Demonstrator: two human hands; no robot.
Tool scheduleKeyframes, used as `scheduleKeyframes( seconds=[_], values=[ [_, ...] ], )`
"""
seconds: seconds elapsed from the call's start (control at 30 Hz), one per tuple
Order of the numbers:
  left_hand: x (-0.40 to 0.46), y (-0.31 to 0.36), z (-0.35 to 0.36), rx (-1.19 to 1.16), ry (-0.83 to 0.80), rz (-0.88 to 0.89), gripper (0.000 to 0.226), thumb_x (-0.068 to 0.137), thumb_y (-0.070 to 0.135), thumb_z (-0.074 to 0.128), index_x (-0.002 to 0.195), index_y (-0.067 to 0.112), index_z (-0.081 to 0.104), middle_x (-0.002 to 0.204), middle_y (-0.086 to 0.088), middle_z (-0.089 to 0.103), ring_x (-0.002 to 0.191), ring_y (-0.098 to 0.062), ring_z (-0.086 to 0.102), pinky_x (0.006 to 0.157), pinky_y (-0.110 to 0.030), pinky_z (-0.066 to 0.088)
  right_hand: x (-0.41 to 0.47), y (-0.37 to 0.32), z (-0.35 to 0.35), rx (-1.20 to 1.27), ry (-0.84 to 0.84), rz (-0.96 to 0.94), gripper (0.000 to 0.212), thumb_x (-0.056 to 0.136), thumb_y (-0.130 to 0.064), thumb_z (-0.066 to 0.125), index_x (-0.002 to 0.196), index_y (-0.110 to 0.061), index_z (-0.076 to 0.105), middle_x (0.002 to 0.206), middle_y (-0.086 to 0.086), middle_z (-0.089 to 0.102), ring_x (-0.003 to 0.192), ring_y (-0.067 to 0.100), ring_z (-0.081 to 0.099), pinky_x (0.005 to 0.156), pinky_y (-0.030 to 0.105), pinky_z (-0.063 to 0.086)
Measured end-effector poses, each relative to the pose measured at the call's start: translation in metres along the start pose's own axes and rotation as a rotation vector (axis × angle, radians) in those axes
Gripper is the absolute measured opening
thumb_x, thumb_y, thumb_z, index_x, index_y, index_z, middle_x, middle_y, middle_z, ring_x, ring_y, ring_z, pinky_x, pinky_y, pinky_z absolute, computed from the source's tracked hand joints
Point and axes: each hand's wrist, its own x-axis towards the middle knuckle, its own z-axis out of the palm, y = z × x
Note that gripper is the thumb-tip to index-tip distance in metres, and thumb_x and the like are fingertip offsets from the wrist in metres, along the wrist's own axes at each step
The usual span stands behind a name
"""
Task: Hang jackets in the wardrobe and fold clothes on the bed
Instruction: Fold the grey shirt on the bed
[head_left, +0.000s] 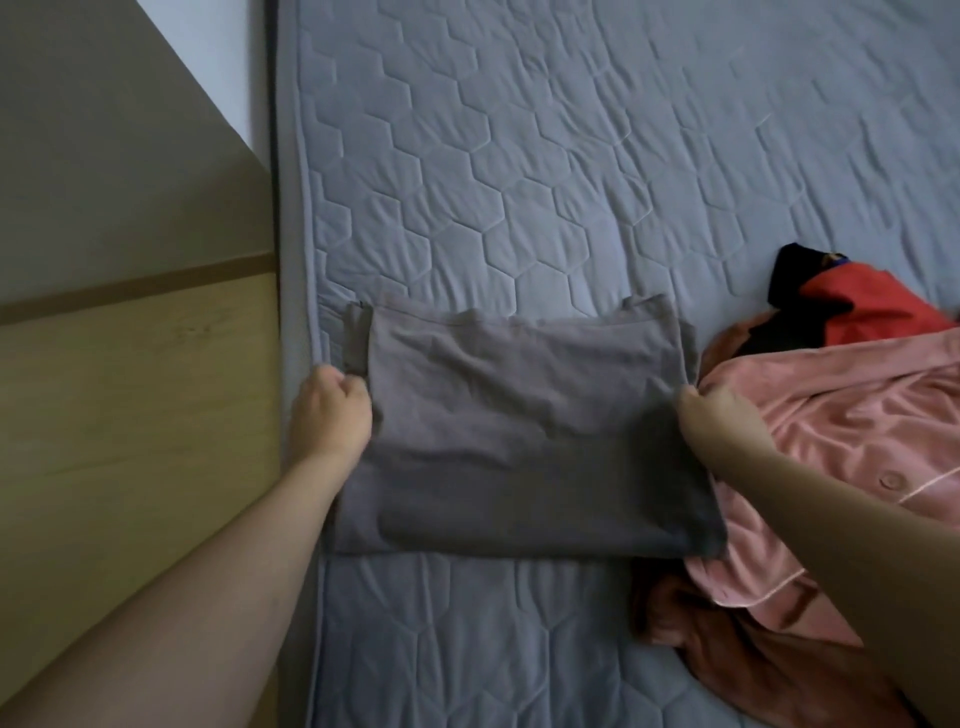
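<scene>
Your left hand (332, 410) pinches the left edge of the folded grey garment (524, 431), and your right hand (719, 410) pinches its right edge. The garment lies flat at mid-frame on the quilted blue bed (571, 156), touching the pink pyjama top (841, 441) at right.

Grey garment (524, 431) folded into flat rectangle, lying near bed's (571, 156) left edge. Pink satin pyjama shirt (831, 447) crumpled just right, touching it; red-and-black garment (862, 306) beyond, unfolded.
</scene>
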Motion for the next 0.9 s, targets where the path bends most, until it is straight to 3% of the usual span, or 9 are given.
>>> scheduleKeyframes(
  seconds=[0.1, 0.2, 0.27, 0.4, 0.5, 0.63, 0.77, 0.83, 0.9],
  values=[
    [0.031, 0.024, 0.023, -0.021, -0.186, -0.077, 0.037, 0.095, 0.033, 0.050, 0.120, 0.006, 0.054, 0.128, -0.021, 0.057, 0.117, -0.038, 0.053, 0.092, -0.038, 0.042, 0.038, -0.029, 0.008, 0.068, 0.023, -0.010, 0.052, 0.098, -0.039, 0.043, 0.124, 0.006, 0.039, 0.131, 0.031, 0.047, 0.121, 0.044, 0.048, 0.095, 0.041, 0.038],
    [0.044, 0.033, 0.046, -0.211, -0.157, -0.177, 0.053, 0.093, 0.033, 0.057, 0.133, 0.001, 0.044, 0.138, -0.021, 0.050, 0.124, -0.038, 0.050, 0.101, -0.039, 0.041, 0.058, -0.035, 0.026, 0.075, 0.069, 0.012, 0.049, 0.097, -0.022, 0.043, 0.134, 0.009, 0.032, 0.137, 0.029, 0.040, 0.123, 0.043, 0.044, 0.097, 0.043, 0.037],
    [0.045, 0.029, 0.048, -0.321, -0.111, -0.179, 0.055, 0.090, 0.042, 0.061, 0.127, 0.002, 0.053, 0.129, -0.019, 0.058, 0.117, -0.036, 0.056, 0.096, -0.037, 0.044, 0.061, -0.029, 0.035, 0.103, 0.134, 0.045, 0.051, 0.092, -0.010, 0.043, 0.139, 0.006, 0.030, 0.140, 0.026, 0.037, 0.124, 0.041, 0.042, 0.097, 0.044, 0.037],
    [0.052, 0.004, 0.026, -0.575, -0.048, -0.194, 0.046, 0.083, 0.060, 0.061, 0.080, 0.014, 0.063, 0.084, -0.007, 0.066, 0.086, -0.030, 0.064, 0.081, -0.042, 0.052, 0.064, -0.017, 0.038, 0.138, 0.164, 0.079, 0.040, 0.090, -0.002, 0.045, 0.125, 0.011, 0.033, 0.124, 0.035, 0.050, 0.112, 0.047, 0.051, 0.084, 0.040, 0.038],
    [0.061, -0.005, 0.018, -0.429, -0.113, -0.186, 0.040, 0.095, 0.048, 0.051, 0.097, 0.011, 0.065, 0.098, -0.011, 0.064, 0.099, -0.032, 0.062, 0.090, -0.043, 0.051, 0.066, -0.019, 0.034, 0.072, 0.087, 0.105, 0.038, 0.092, -0.005, 0.043, 0.125, 0.012, 0.038, 0.129, 0.034, 0.048, 0.119, 0.047, 0.048, 0.095, 0.043, 0.038],
    [0.065, 0.021, 0.027, -0.208, -0.085, -0.024, 0.035, 0.097, 0.041, 0.049, 0.088, 0.009, 0.058, 0.095, -0.015, 0.063, 0.091, -0.032, 0.059, 0.076, -0.036, 0.043, 0.076, -0.035, 0.028, 0.013, 0.108, 0.176, 0.056, 0.099, -0.040, 0.040, 0.135, 0.002, 0.040, 0.138, 0.027, 0.038, 0.126, 0.045, 0.039, 0.105, 0.046, 0.032],
    [0.071, 0.040, 0.035, -0.422, 0.073, -0.033, 0.030, 0.101, 0.033, 0.042, 0.083, 0.011, 0.051, 0.077, -0.004, 0.053, 0.074, -0.023, 0.047, 0.068, -0.029, 0.032, 0.085, -0.037, 0.024, 0.102, 0.214, 0.233, 0.041, 0.099, -0.031, 0.042, 0.131, -0.006, 0.049, 0.138, 0.020, 0.033, 0.123, 0.042, 0.038, 0.105, 0.043, 0.032],
    [0.077, 0.032, 0.038, -0.313, 0.132, -0.108, 0.030, 0.102, 0.034, 0.038, 0.090, 0.010, 0.053, 0.095, -0.015, 0.058, 0.086, -0.029, 0.050, 0.074, -0.034, 0.036, 0.087, -0.033, 0.026, 0.102, 0.189, 0.242, 0.039, 0.097, -0.021, 0.044, 0.132, -0.005, 0.048, 0.142, 0.020, 0.033, 0.125, 0.042, 0.039, 0.105, 0.042, 0.032],
    [0.081, 0.023, 0.043, -0.089, 0.086, -0.249, 0.033, 0.100, 0.039, 0.037, 0.106, 0.015, 0.059, 0.129, -0.020, 0.047, 0.115, -0.038, 0.043, 0.098, -0.043, 0.035, 0.090, -0.033, 0.030, 0.138, 0.150, 0.212, 0.048, 0.095, -0.014, 0.044, 0.140, -0.001, 0.035, 0.146, 0.023, 0.032, 0.131, 0.040, 0.037, 0.107, 0.042, 0.031]
  ],
)
